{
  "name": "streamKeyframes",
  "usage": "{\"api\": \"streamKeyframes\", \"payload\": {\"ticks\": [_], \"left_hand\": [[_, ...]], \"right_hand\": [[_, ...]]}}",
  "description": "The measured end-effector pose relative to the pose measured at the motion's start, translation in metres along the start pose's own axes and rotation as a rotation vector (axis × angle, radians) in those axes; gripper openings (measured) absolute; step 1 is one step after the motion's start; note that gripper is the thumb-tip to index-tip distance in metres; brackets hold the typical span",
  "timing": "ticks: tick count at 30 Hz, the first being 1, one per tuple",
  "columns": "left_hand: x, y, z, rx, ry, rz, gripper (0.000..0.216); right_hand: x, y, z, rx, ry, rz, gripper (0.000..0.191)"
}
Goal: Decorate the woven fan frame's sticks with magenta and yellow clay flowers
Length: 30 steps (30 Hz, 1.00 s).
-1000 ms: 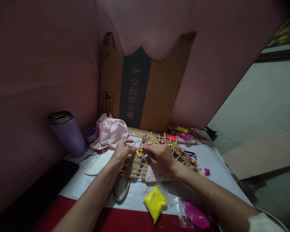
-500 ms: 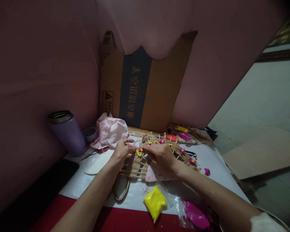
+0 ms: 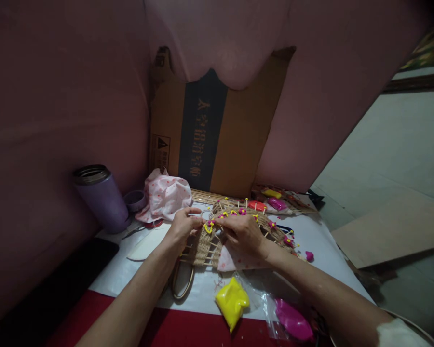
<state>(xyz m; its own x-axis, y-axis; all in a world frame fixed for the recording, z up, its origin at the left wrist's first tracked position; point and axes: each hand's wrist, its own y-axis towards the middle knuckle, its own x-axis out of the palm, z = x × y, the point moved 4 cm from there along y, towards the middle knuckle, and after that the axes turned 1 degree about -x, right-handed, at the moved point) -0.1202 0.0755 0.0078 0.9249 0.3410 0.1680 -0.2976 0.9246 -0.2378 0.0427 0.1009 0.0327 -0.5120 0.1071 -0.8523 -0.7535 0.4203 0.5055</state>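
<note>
A curved woven twine piece [image 3: 203, 252] with wooden sticks lies on the table, dotted with magenta and yellow clay flowers. My left hand [image 3: 185, 226] is at its left edge, fingers bent round the edge, the thumb side partly hidden. Beside those fingertips is a yellow and magenta clay flower [image 3: 209, 226]. My right hand [image 3: 243, 233] reaches over the weave from the right, its fingers pinched together at this flower; whatever is between them is too small to make out. Under the right hand lies pink dotted fabric [image 3: 235, 260].
Nearer me are a yellow clay pack [image 3: 232, 302] and a magenta clay pack [image 3: 293, 320]. A purple tumbler [image 3: 103, 200], its lid [image 3: 134, 200] and bunched dotted cloth [image 3: 168, 195] stand left. Behind leans a cardboard sheet [image 3: 238, 140]. A magenta clay lump [image 3: 309, 256] lies right.
Almost nothing differs. Both hands stay at the same flower, with only a tiny shift of the right fingers.
</note>
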Motion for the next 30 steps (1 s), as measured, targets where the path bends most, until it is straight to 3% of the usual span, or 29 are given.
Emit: {"api": "streamKeyframes", "payload": {"ticks": [5,7,10,13,18,21,25,30], "left_hand": [[0.001,-0.002,0.001,0.002,0.017,0.008,0.034],[0.001,-0.002,0.002,0.008,0.039,0.013,0.033],[0.001,0.001,0.001,0.03,0.1,0.028,0.032],[0.001,0.006,-0.001,0.083,0.2,0.063,0.027],[-0.002,0.006,0.006,0.265,0.431,0.169,0.027],[-0.002,-0.002,0.014,0.419,0.566,0.239,0.029],[0.003,-0.014,0.025,0.703,0.873,0.337,0.025],[0.004,-0.015,0.026,0.757,0.947,0.37,0.026]], "right_hand": [[0.007,-0.001,-0.002,0.031,0.015,-0.119,0.037],[0.004,0.001,0.0,0.184,0.262,-0.082,0.034],[-0.001,0.002,0.006,0.601,0.854,0.008,0.026],[-0.012,0.0,0.001,0.696,1.067,-0.054,0.028],[-0.021,-0.015,-0.01,0.829,1.682,-0.085,0.026],[-0.023,-0.024,-0.011,0.862,1.676,-0.03,0.026],[-0.026,-0.036,-0.008,0.896,1.494,0.008,0.021],[-0.03,-0.044,-0.001,0.86,1.386,0.072,0.019]]}}
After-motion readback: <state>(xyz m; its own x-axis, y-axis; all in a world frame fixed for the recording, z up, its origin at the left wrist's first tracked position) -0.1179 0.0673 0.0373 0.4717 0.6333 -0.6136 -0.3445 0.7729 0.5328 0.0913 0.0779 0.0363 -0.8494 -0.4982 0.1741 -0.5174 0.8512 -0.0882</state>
